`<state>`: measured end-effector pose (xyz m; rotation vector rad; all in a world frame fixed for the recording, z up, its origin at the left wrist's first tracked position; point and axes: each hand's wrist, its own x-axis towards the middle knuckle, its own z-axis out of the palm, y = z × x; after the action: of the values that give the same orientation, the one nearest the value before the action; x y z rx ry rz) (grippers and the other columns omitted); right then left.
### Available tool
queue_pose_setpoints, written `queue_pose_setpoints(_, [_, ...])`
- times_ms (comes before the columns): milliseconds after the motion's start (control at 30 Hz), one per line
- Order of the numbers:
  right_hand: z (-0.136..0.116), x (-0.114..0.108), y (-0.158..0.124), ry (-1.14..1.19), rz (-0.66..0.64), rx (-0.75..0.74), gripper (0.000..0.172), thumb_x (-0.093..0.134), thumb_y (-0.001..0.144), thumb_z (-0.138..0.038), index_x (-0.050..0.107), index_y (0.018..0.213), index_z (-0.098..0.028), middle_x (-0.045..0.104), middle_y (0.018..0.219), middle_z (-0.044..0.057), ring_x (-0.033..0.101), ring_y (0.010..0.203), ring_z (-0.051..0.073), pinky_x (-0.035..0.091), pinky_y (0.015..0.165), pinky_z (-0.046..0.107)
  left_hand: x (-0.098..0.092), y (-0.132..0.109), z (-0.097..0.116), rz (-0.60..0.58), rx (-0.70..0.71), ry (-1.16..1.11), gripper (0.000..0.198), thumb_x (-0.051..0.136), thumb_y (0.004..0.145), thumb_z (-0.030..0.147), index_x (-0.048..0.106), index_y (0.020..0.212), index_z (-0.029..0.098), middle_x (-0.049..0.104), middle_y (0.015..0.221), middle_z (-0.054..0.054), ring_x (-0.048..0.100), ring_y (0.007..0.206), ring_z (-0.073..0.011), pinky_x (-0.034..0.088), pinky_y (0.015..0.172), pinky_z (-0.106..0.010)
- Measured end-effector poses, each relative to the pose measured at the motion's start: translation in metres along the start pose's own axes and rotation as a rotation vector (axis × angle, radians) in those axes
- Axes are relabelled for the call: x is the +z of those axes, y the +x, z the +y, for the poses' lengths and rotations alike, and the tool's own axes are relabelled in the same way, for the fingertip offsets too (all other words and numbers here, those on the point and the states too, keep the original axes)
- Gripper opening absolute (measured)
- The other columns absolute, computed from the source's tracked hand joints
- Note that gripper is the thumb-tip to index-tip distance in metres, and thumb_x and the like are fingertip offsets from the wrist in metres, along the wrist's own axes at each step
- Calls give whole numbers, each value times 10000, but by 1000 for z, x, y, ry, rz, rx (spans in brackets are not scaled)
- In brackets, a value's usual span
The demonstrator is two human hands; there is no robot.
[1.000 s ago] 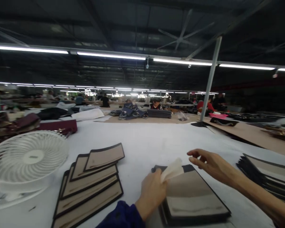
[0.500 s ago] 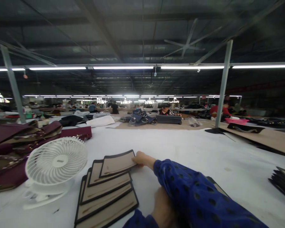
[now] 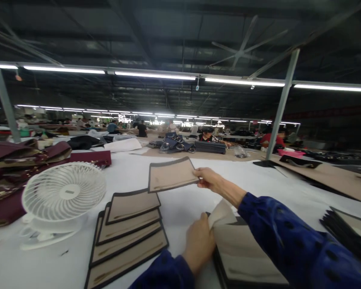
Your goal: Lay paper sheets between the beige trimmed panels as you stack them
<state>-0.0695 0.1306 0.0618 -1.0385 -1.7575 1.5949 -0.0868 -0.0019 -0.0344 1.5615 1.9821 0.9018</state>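
My right hand [image 3: 209, 179] pinches the right edge of a beige panel with a dark border [image 3: 172, 175], raised above the white table. Below and left of it, several like panels [image 3: 132, 206] lie overlapped in a fanned row, each with a brown streak near its lower edge. My left hand [image 3: 199, 241] is closed on the lifted corner of a pale sheet [image 3: 222, 213], at the left edge of a stack of beige panels [image 3: 248, 253]. My right sleeve covers part of that stack.
A white fan [image 3: 68, 192] stands at the left, beside maroon bags [image 3: 6, 200]. Dark-edged panels [image 3: 349, 228] lie at the right. Across the table are a post [image 3: 284, 104], dark stacked pieces [image 3: 209, 147] and a person [image 3: 209, 135].
My right hand has lifted the top panel off the fanned row and moved it up and right. My left hand now shows at the stack, holding the pale sheet's corner. The view has shifted slightly.
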Motion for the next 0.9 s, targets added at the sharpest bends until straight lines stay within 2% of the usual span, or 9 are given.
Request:
queue_pose_setpoints(100, [0,-59,-50,112,124,-74,98,499,887,-163,523,792,-157,467,626,-43,419,445,36,398,378,119,-2,8,-3,85,4,-104,224,335,850,294,484,929,147,621,904,-161,587,878,-266,409,755,-363])
queue_pose_setpoints(167, [10,-94,-86,165,203,-96,117,504,876,-166,513,760,-172,455,646,-37,424,468,43,399,371,112,-2,14,-7,146,-2,-193,242,272,874,345,446,869,177,598,808,-102,581,769,-212,409,679,-317])
queue_pose_setpoints(267, [42,-135,-136,207,292,-63,99,564,831,-182,528,739,-176,426,643,-39,419,480,53,406,370,118,-2,21,-12,214,-6,-306,292,204,887,413,399,827,204,537,722,-25,532,636,-144,389,592,-265])
queue_pose_setpoints(300, [56,-145,-149,240,299,-26,78,609,801,-201,547,760,-177,449,661,-34,433,493,55,417,385,122,-1,22,-14,221,-3,-331,299,203,886,428,396,823,207,519,698,-6,514,603,-129,381,573,-253])
queue_pose_setpoints(367, [86,-160,-168,238,305,53,139,669,756,-268,567,798,-183,466,649,-37,438,482,54,411,390,129,1,23,-15,215,3,-358,297,219,880,441,396,816,211,486,643,24,480,545,-110,365,540,-237])
queue_pose_setpoints(467, [121,-168,-182,196,318,130,275,719,693,-354,561,853,-196,463,586,-57,417,444,46,363,379,125,3,22,-15,183,0,-339,266,261,867,431,394,790,213,459,581,43,444,493,-106,340,511,-238])
queue_pose_setpoints(533, [134,-167,-184,147,319,146,357,744,637,-393,545,854,-192,450,540,-69,391,422,45,311,355,129,4,21,-14,146,-6,-296,221,342,836,407,400,754,211,456,562,43,437,489,-112,324,510,-247])
queue_pose_setpoints(700, [140,-161,-184,-27,293,127,427,704,620,-468,530,852,-155,435,497,-77,354,393,43,258,354,150,7,19,-9,81,-1,-195,127,523,697,296,437,682,204,485,601,21,476,582,-146,313,546,-264])
queue_pose_setpoints(900, [142,-161,-181,-174,266,110,418,639,632,-509,541,809,-143,438,508,-60,372,415,63,266,368,180,12,18,-9,22,16,-168,145,568,621,241,471,720,198,515,655,15,497,633,-161,327,577,-270])
